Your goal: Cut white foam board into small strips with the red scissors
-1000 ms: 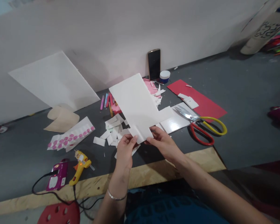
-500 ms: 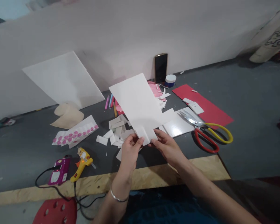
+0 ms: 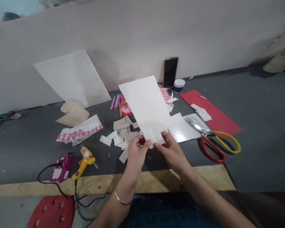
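Left hand (image 3: 136,155), right hand (image 3: 173,152) side by side, fingers (image 3: 146,144) pinched.

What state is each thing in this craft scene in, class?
White cut card sheet: pinched at its near edge by fingers of left hand and right hand.
Yellow hot glue gun: lying down, orange light on.
Red-and-yellow-handled steel scissors: blades closed, lying flat.
Dark smartphone: screen off, leaning on wall.
Small white-lidded jar: lid on.
Large white board: leaning on wall.

Matt white paper card (image 3: 147,104) I hold, glossy white sheet (image 3: 184,131), polished metal scissors (image 3: 207,131) with plastic handles, rough chipboard plank (image 3: 97,185), metal bangle (image 3: 122,200) on my wrist.
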`<state>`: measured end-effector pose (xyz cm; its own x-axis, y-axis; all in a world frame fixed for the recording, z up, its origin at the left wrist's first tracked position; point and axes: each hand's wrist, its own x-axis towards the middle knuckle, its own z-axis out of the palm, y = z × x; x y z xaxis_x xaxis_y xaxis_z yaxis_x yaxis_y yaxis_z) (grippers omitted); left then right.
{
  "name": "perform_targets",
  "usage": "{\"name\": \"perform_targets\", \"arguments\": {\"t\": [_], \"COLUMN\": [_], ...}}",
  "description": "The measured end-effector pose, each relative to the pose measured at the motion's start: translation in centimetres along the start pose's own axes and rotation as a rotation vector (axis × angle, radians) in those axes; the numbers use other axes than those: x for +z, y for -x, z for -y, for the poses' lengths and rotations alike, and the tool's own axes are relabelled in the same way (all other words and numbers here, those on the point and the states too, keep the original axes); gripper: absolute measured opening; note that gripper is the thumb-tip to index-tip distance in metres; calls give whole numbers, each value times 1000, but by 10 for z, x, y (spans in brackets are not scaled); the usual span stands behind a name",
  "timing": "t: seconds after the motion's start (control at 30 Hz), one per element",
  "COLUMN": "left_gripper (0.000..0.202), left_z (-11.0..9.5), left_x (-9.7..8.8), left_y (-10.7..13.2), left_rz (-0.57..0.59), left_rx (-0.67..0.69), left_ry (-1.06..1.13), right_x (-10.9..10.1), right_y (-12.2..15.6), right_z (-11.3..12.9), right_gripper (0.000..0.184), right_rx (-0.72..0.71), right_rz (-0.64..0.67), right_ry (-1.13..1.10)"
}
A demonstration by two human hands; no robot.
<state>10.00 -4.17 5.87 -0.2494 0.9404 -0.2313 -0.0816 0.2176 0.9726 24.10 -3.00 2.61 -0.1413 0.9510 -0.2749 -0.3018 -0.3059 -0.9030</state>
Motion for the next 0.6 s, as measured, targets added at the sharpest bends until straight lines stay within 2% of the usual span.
{"name": "perform_targets", "arguments": {"t": [0.17, 0.47, 0.53, 0.6], "left_gripper": [40, 45, 45, 42], "left_z": [-5, -11, -11, -10], "left_x": [-2, -1, 0, -1], "left_y": [0, 2, 0, -2], "left_rz": [78, 109, 91, 9], "left_rx": [-34, -43, -26, 20], "left_ry": [100, 96, 85, 86], "right_x": [-3, -13, -14, -15], "right_y": [1, -1, -1, -1], "right_z": [5, 6, 5, 3], "right_gripper": [56, 62, 61, 60], "right_rx": [35, 19, -3, -14], "right_rz": [1, -33, -37, -35], "right_ry": [-5, 179, 227, 251]}}
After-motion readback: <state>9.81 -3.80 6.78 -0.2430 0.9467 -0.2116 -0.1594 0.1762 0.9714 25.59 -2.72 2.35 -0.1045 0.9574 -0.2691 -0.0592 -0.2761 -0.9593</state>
